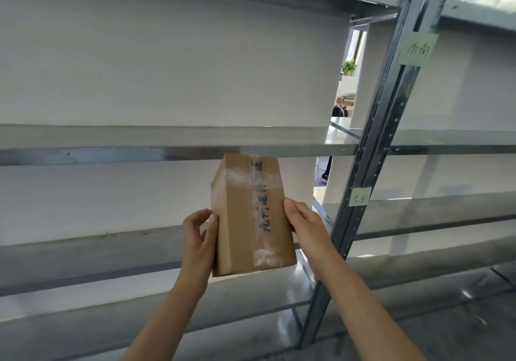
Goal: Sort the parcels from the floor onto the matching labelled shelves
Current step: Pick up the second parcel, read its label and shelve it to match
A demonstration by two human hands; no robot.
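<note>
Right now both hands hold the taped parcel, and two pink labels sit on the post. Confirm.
Wrong colour. In the head view the upper label and lower label on the post are green, not pink; left hand and right hand do hold the parcel.

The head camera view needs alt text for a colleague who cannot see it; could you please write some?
A left hand and a right hand hold a tape-sealed brown cardboard parcel by its sides, its far end up at the front edge of a grey metal shelf. Two handwritten green paper labels are stuck on the upright post to the right.
</note>
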